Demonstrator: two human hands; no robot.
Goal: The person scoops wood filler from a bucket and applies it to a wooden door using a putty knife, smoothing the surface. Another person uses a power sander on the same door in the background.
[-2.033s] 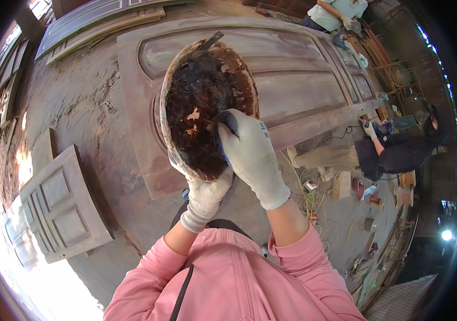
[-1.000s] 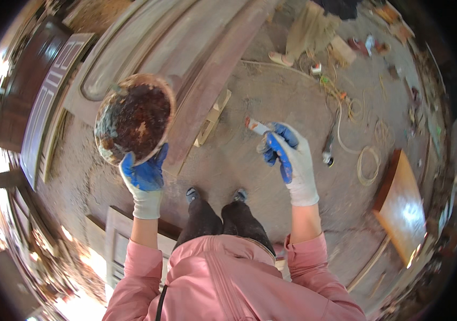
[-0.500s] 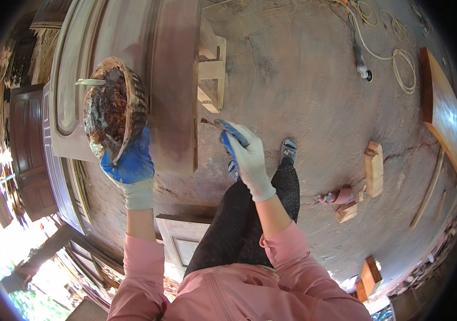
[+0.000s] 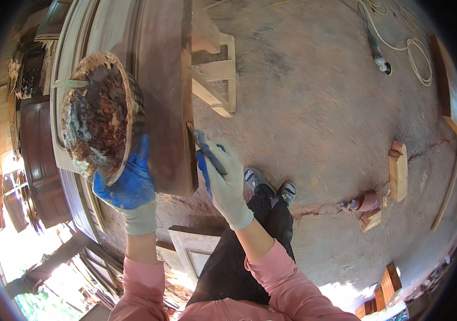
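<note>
My left hand (image 4: pixel 127 179), in a blue-and-white glove, grips the lower edge of a crusted, tilted bowl (image 4: pixel 129 120). Lumpy red-brown paste (image 4: pixel 108 101) fills it, with pale smears along one side. A pale flat stick (image 4: pixel 70 84) lies across its far-left rim. Beneath the bowl is a brown wooden door panel (image 4: pixel 167 107) with moulded grooves. At the panel's right edge, my right hand (image 4: pixel 225 182), gloved alike, is closed around a small thin tool (image 4: pixel 191 131). Its brownish tip is at the edge; the fingers hide the rest, so I cannot tell its kind.
A wooden trestle (image 4: pixel 223 75) supports the panel. On the floor are an angle grinder (image 4: pixel 381 61) with a coiled cord, wood blocks (image 4: pixel 398 171) and a pinkish roll (image 4: pixel 367 202). Another panel (image 4: pixel 196 243) lies near my legs; dark doors (image 4: pixel 44 160) lean at left.
I have stepped closer to the panel, and my feet are nearer together. My right hand has brought the tool to the panel's edge. The bowl stays in my left hand.
</note>
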